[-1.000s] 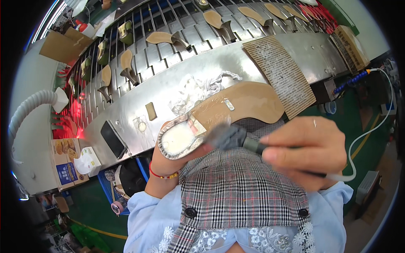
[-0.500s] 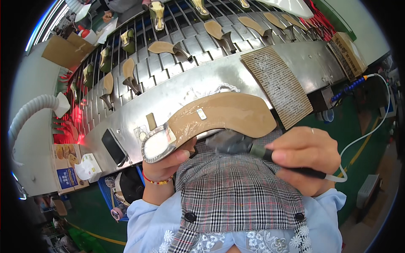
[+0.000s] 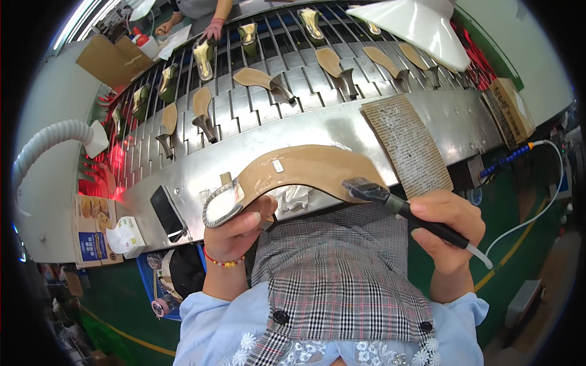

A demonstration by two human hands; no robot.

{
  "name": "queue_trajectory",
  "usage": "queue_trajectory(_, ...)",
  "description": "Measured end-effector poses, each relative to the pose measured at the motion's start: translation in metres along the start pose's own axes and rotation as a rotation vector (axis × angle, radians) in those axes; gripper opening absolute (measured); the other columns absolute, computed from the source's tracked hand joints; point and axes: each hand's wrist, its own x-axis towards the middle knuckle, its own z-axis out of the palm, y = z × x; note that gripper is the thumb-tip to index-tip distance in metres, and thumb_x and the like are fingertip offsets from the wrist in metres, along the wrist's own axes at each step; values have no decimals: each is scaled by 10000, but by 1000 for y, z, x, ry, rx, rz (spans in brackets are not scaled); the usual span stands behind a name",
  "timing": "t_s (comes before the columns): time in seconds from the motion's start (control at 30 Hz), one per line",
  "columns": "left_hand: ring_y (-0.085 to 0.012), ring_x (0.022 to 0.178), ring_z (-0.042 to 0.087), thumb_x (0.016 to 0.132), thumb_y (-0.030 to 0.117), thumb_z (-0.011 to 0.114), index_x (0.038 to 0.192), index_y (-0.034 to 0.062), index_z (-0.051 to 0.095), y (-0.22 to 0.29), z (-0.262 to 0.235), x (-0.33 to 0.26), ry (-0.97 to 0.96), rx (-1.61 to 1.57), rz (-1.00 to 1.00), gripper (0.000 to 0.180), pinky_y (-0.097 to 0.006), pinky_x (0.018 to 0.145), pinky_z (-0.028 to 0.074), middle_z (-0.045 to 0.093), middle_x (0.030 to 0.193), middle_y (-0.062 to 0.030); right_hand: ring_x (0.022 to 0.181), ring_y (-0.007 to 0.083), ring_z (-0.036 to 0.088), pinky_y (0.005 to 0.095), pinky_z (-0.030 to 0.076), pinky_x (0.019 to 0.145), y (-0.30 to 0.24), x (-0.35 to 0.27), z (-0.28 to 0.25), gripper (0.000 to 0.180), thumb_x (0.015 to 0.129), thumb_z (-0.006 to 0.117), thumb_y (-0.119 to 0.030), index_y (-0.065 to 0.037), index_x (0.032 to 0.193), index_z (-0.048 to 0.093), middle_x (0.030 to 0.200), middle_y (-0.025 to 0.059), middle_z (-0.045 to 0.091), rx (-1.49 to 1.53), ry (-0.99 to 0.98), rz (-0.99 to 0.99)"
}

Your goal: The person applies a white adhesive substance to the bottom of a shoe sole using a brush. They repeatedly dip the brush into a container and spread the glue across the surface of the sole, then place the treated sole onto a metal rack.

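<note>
My left hand [image 3: 241, 229] grips a tan high-heel shoe sole [image 3: 293, 174] by its silvery heel end, holding it sole-up in front of me. My right hand [image 3: 448, 229] is closed round the dark handle of a flat brush [image 3: 378, 194]. The bristles touch the toe end of the sole, whose surface looks wet and glossy. A plaid apron [image 3: 336, 268] lies just below both hands.
A slatted metal conveyor [image 3: 293, 85] carries several similar soles with heels. A ridged brown mat [image 3: 406, 143] and a black phone [image 3: 166, 210] lie on the steel ledge. Another person's hands [image 3: 213, 27] work at the far side. White hose at left, cardboard box far right.
The sole has tilted flatter and shifted left. The brush has moved from the middle under the sole out to its toe end, with my right hand drawing to the right.
</note>
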Motion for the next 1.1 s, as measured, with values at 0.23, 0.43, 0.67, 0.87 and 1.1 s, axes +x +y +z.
queue_trajectory(0.23,-60,658,399,855,-26,653,1027,48,590,4,-47,0,307,-20,103,198,-241,601,327,506,772,36,709,267,688,350,564,624,7,-28,12,350,755,763,-217,63,927,644,787,177,674,266,101,168)
queue_trajectory(0.43,-88,963,542,841,90,731,1172,26,568,32,-122,8,756,384,409,375,-254,858,429,591,1068,11,728,255,675,359,566,712,39,-47,32,402,797,740,-217,87,1015,595,857,199,671,181,208,404)
queue_trajectory(0.67,-115,875,582,830,92,713,1142,18,591,144,-296,44,1099,651,529,343,-256,783,447,638,1003,-15,806,261,668,357,550,753,62,-38,41,336,830,677,-110,94,1081,588,923,208,667,288,299,498)
queue_trajectory(0.87,-237,1110,563,800,205,726,1278,-14,526,186,-425,0,1544,991,-31,563,-332,928,433,607,1213,-133,830,242,667,318,548,748,76,-32,40,334,877,595,-89,83,1161,560,973,208,660,381,426,584)
queue_trajectory(1.1,-166,1157,529,897,66,620,1326,30,506,52,-242,16,748,728,180,445,-309,995,428,575,1276,-83,953,206,652,293,543,757,130,-50,15,405,934,501,-127,-2,1319,482,1130,156,648,828,633,778)
